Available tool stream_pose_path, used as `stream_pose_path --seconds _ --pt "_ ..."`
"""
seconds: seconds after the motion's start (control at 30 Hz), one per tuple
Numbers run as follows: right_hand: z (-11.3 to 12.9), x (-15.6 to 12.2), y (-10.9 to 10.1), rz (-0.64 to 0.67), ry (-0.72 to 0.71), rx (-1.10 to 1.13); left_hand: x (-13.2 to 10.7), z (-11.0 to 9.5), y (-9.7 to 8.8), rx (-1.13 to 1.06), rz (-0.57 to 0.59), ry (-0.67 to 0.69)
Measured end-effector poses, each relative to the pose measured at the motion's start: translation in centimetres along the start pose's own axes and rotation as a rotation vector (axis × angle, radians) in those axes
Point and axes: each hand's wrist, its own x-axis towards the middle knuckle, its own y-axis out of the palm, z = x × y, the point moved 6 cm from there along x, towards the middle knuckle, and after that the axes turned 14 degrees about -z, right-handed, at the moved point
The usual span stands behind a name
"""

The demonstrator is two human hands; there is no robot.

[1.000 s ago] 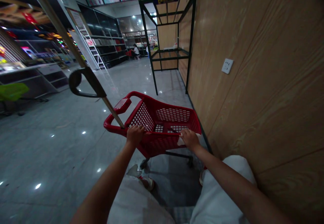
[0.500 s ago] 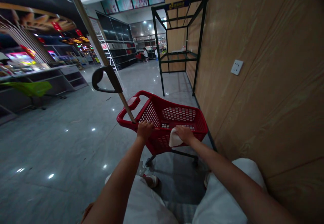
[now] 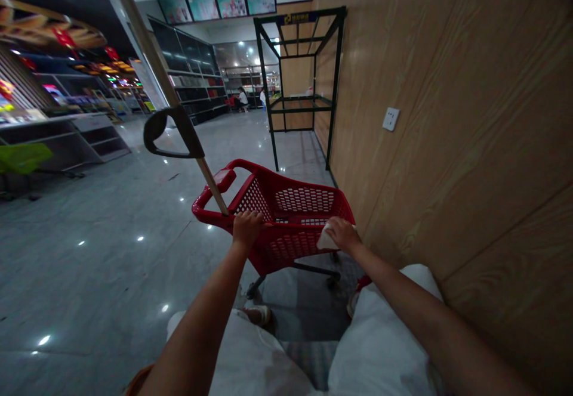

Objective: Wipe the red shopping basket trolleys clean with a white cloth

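A red plastic shopping cart (image 3: 286, 246) stands side-on in front of my knees, its lattice basket facing up. My left hand (image 3: 248, 227) is closed over the near rim, close to the cart's handle end. In my right hand (image 3: 344, 235) is a white cloth (image 3: 327, 239), pressed against the near rim toward the cart's other end; the fingers wrap over the rim and partly hide the cloth. A metal pole with a black loop handle (image 3: 176, 133) rises in the foreground, its lower end overlapping the cart's handle end.
A wood-panelled wall (image 3: 430, 145) with a white socket (image 3: 391, 119) runs along the right. Beyond the cart stands a dark metal rack frame (image 3: 301, 110). Left are a counter (image 3: 101, 136) and a green cart (image 3: 22, 158). People (image 3: 243, 99) are far back by shelves.
My right hand has slid the cloth along the near rim to the right, toward the cart's far-right end. My left hand stays on the rim. The view has turned slightly right.
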Motion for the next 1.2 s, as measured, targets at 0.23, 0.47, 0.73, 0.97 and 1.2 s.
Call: stream_pose_path --seconds 0.23,0.47,0.73,0.97,1.2 --pt "15.2 4.2 2.0 -0.019 -0.124 0.094 -1.2 -1.2 -1.3 -0.018 -0.009 -0.022" --pt "13.9 3.4 1.3 0.114 -0.154 0.011 -1.1 -1.9 -2.3 -0.026 0.106 0.097" --pt "2.6 -1.2 -1.4 0.105 -0.076 -0.169 -3.1 1.1 -4.0 -0.070 -0.122 0.153" --pt "5.3 -1.0 -2.1 0.135 0.010 -0.153 -4.4 -0.6 -3.3 -0.052 -0.213 0.027" --pt "19.4 4.5 0.4 0.084 -0.135 0.089 -5.0 -1.3 -3.6 -0.038 -0.163 0.023"
